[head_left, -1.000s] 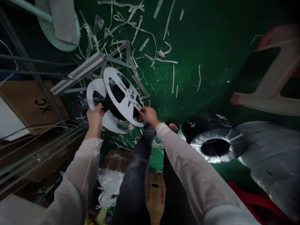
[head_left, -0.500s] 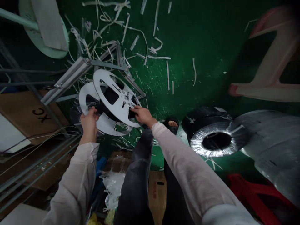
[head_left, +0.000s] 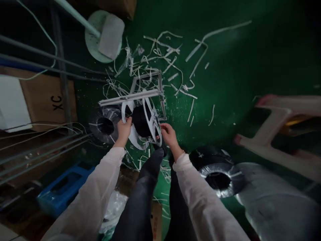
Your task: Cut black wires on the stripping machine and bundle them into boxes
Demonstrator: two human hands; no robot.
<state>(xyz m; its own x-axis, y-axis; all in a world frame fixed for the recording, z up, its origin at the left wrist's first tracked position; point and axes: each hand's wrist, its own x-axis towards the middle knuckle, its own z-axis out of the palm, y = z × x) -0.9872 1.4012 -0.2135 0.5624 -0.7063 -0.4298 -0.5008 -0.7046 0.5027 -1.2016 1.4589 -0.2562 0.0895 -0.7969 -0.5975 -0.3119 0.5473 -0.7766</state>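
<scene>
Gripping the white reel (head_left: 140,121) at the frame's centre, the left hand (head_left: 123,130) clasps 1 flange while the right hand (head_left: 169,134) curls its fingers on the other. The reel sits just under a metal frame (head_left: 135,96), over a green floor (head_left: 225,83) littered with white strips (head_left: 192,96).

Pale long sleeves (head_left: 100,187), dark grey trousers (head_left: 142,197)

hands (head_left: 123,129) (head_left: 169,134) 2 | reel (head_left: 144,122) 1 | blue crate (head_left: 62,187) 1 | stool (head_left: 276,115) 1
</scene>
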